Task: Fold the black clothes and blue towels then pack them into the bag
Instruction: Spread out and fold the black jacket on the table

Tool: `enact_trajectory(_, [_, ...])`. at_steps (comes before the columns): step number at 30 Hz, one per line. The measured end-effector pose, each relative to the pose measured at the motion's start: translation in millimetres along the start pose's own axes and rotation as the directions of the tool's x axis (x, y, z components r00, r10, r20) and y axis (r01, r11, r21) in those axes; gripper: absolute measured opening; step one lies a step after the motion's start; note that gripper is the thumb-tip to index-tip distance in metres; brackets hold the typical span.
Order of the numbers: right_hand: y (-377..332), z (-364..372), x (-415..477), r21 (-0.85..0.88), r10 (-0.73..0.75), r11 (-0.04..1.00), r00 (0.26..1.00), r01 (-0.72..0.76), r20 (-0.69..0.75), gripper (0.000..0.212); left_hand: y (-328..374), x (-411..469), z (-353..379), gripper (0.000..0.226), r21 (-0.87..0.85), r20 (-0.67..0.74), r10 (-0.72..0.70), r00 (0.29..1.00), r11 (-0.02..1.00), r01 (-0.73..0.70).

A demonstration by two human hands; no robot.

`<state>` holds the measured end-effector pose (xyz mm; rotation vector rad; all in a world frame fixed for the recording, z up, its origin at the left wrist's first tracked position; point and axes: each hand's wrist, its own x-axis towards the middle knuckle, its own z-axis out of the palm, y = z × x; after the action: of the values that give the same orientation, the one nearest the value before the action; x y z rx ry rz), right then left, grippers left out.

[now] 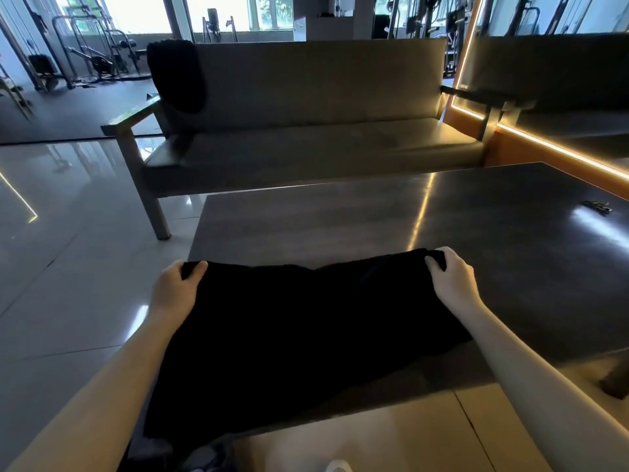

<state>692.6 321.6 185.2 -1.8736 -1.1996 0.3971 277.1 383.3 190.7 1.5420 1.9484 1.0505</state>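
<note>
The black garment (289, 335) lies spread on the table (476, 233), its near part hanging off the edge. The left grip (177, 284) and right grip (452, 281) each clamp a far corner. It looks soft, light and limp, so the corners likely give the surest hold.

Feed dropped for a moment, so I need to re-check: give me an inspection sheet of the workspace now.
Surface: dark glossy table.
Job's things: black cloth spread over the table's near edge, hanging off it; second black garment draped over the back of the sofa; blue towels, bag: nothing seen.
Clutter: small dark object, table's far right, unidentifiable.
Grippers: left hand and right hand each grip a far corner of the black cloth.
Cables: nothing seen.
Surroundings: sofa behind the table; gym machines beyond.
</note>
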Motion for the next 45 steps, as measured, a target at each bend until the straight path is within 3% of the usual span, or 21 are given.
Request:
enact_trajectory(7, [20.7, 19.7, 2.4, -0.317, 0.065, 0.945, 0.996, -0.082, -0.064, 0.022, -4.8, 21.1, 23.8, 0.035, 0.133, -0.030, -0.056, 0.998, 0.989, 0.059])
enact_trajectory(13, [22.6, 24.8, 7.2, -0.450, 0.038, 0.890, 0.994, -0.080, -0.103, 0.033, -15.9, 21.1, 35.8, 0.046, 0.330, 0.023, -0.109, 0.994, 0.939, 0.096])
enact_trajectory(16, [23.6, 26.0, 9.4, -0.413, 0.018, 0.908, 0.992, -0.070, -0.128, 0.034, -15.1, 14.1, 35.9, 0.053, 0.339, 0.080, -0.128, 0.989, 0.936, 0.094])
enact_trajectory(20, [16.9, 28.8, 11.5, -0.342, -0.097, 0.939, 0.986, 0.044, -0.139, 0.028, -22.5, 4.8, 32.3, 0.034, 0.424, 0.064, -0.082, 0.995, 0.904, 0.048])
enact_trajectory(25, [19.1, 33.2, 8.9, -0.588, -0.236, 0.798, 0.966, 0.133, -0.103, 0.038, -18.3, -4.2, 33.8, 0.027, 0.476, 0.028, -0.058, 0.998, 0.879, 0.037])
enact_trajectory(29, [31.8, 40.2, 7.8, -0.589, -0.427, 0.726, 0.904, 0.354, 0.017, 0.020, -14.1, -13.0, 34.7, 0.049, 0.669, -0.020, 0.092, 0.996, 0.741, -0.055])
enact_trajectory(32, [38.2, 45.3, 8.9, -0.567, -0.345, 0.733, 0.924, 0.376, 0.168, 0.029, -16.1, -16.1, 44.0, 0.056, 0.627, 0.195, 0.240, 0.951, 0.715, -0.309])
enact_trajectory(35, [41.3, 45.8, 15.0, -0.580, -0.242, 0.733, 0.933, 0.355, 0.266, 0.043, -27.5, -18.0, 57.8, 0.057, 0.586, 0.415, 0.096, 0.905, 0.732, -0.347])
enact_trajectory(42, [43.4, 41.1, 26.4, -0.584, -0.004, 0.772, 0.921, 0.250, 0.389, 0.052, -41.7, -14.3, 50.9, 0.064, 0.633, 0.381, 0.025, 0.924, 0.722, -0.280])
enact_trajectory(45, [32.5, 39.5, 18.8, -0.685, -0.014, 0.678, 0.937, 0.266, 0.350, 0.054, -41.0, -13.8, 43.9, 0.064, 0.645, 0.367, -0.012, 0.930, 0.724, -0.245])
